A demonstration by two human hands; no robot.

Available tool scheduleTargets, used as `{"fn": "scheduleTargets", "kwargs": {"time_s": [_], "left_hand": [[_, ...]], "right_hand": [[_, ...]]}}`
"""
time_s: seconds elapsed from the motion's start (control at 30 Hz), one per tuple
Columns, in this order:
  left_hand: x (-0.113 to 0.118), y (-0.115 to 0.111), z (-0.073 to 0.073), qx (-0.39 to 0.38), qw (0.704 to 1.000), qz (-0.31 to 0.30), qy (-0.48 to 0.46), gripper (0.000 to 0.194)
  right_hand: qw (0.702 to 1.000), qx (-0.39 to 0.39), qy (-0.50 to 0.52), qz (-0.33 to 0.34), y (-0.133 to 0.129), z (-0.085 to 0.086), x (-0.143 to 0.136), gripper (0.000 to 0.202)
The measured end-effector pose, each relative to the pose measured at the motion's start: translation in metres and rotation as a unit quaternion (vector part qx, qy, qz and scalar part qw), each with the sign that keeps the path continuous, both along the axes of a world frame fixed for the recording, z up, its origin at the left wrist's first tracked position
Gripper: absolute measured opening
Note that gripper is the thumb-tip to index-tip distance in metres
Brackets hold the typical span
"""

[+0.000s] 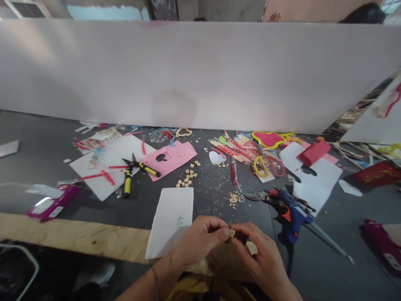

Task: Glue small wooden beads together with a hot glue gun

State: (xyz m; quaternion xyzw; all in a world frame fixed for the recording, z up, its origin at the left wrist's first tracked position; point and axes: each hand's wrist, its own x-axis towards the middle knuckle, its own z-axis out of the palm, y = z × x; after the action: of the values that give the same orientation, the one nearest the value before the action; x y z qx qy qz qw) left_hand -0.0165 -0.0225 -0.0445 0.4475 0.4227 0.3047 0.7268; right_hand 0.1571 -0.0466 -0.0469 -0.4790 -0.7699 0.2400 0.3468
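Just above the table's front edge, my left hand [206,236] and my right hand [261,255] meet fingertip to fingertip. Between them they pinch a small cluster of wooden bits [232,233], partly hidden by the fingers. Beyond my hands lies a pile of tiny loose wooden pieces [234,200]. Several similar wooden clusters [185,182] sit farther left. A white sheet [171,217] with green handwriting lies beside my left hand, its lower part behind my forearm.
Right of my hands are a blue glue gun [296,215] and cutting pliers [258,195]. Yellow-handled pliers [127,184] rest on the left near pink paper [175,161]. Scissors [266,166] and red-patterned sticks [233,148] lie farther back. A white panel [200,75] closes off the table's far side.
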Motion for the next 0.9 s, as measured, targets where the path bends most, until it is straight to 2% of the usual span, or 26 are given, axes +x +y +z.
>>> {"fn": "scheduleTargets", "kwargs": {"time_s": [0.6,0.9], "left_hand": [[-0.0004,0.0001,-0.0014,0.004,1.0,-0.013,0.016,0.032],[0.0002,-0.0004,-0.0043,-0.041,0.999,0.002,-0.015,0.03]], "right_hand": [[1.0,0.012,-0.015,-0.009,-0.0027,-0.0024,0.0032,0.015],[1.0,0.016,-0.004,0.014,-0.0036,-0.004,0.0024,0.016]]}}
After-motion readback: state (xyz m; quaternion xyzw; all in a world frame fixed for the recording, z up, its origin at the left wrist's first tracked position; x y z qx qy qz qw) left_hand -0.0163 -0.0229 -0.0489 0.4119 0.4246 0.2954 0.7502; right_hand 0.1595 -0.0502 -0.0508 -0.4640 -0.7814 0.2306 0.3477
